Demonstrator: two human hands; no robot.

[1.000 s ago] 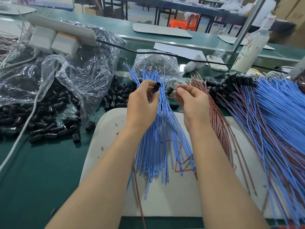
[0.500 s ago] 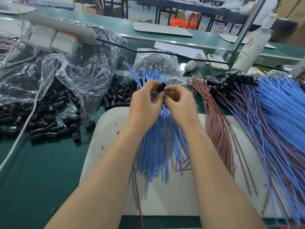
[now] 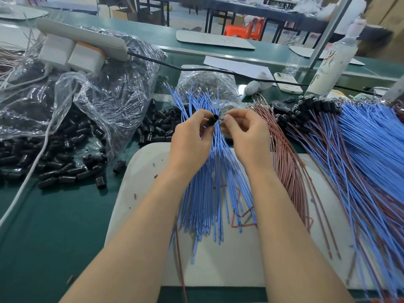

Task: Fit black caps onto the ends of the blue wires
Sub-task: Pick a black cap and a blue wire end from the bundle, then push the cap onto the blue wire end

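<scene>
Over the mat, my left hand pinched a cap above the wires while my right hand pinched one wire's tip beside its mouth, which I judged needed aligning, then pushing in.

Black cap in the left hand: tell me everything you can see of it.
The black cap is a short, dark tube that looks like matte plastic or rubber, its round open mouth facing up and right. The left hand pinches its lower part between thumb and fingers, above the fanned blue wires. The right hand pinches what seems one wire's end just beside the mouth, not yet inside it.
</scene>
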